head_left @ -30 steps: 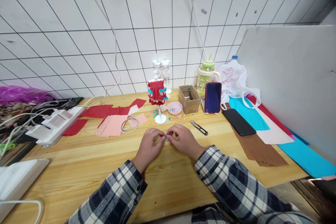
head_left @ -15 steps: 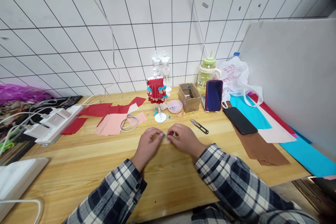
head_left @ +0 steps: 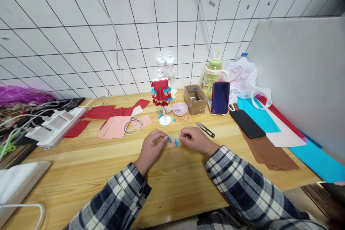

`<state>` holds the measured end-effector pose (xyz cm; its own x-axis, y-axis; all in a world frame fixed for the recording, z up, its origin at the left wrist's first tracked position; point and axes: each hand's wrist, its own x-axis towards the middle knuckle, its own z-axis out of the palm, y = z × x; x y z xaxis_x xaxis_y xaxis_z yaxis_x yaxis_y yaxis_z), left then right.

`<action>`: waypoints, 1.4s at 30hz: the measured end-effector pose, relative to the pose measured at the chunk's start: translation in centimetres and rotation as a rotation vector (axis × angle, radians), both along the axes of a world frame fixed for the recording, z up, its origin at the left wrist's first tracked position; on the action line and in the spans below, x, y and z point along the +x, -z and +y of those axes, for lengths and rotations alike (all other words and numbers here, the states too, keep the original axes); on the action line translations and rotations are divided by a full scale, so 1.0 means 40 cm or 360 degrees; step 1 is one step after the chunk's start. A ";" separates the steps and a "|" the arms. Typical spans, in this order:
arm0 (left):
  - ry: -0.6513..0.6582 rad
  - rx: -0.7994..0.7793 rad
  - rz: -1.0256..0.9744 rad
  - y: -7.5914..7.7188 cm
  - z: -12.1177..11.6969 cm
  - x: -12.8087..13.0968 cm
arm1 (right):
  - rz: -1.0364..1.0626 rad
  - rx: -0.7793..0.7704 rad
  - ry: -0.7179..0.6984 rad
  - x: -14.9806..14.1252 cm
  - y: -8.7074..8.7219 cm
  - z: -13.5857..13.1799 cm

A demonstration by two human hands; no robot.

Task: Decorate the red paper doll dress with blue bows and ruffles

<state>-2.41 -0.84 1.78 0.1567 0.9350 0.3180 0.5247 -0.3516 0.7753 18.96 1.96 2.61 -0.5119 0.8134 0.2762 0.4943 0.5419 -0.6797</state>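
My left hand (head_left: 152, 146) is closed in a pinch at the near edge of a small blue and pink fabric bow (head_left: 176, 142), part of which is behind the fingertips. A short way to the right, my right hand (head_left: 198, 140) has its thumb and fingers pressed together; whatever they may hold is too small to make out. Behind the hands, a little red ruffled dress (head_left: 161, 91) with blue and pink bows hangs on a white mini dress form (head_left: 165, 120). Thread snips (head_left: 205, 129) lie beyond my right hand.
A pink bowl of beads (head_left: 180, 114) and a cardboard box (head_left: 199, 107) stand behind. To the right are an upright phone (head_left: 220, 97), a black phone (head_left: 247, 123) and brown cloth (head_left: 269, 156). Pink cloth (head_left: 111, 128), a coiled cable (head_left: 129, 132) and a power strip (head_left: 54, 134) lie left.
My right hand has moved right, away from the left fingertips, and a gap has opened between them. More of the blue and pink bow now shows. My left hand stays nearly in place.
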 end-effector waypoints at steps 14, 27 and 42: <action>0.0076 0.0149 0.0252 0.004 -0.007 0.006 | 0.0672 -0.0778 0.0126 -0.080 0.051 -0.021; -0.0055 0.0092 0.0249 0.007 0.001 0.002 | 0.0558 -0.0815 0.0187 -0.055 0.036 -0.004; 0.0284 0.0145 0.0711 0.057 0.038 0.012 | 0.0979 -0.1299 0.0065 -0.042 0.018 -0.004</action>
<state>-1.95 0.67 -0.50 0.4519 0.8525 0.2625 0.7243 -0.5225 0.4498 17.30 1.81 1.90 -0.4364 0.8846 -0.1643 -0.0571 -0.2095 -0.9761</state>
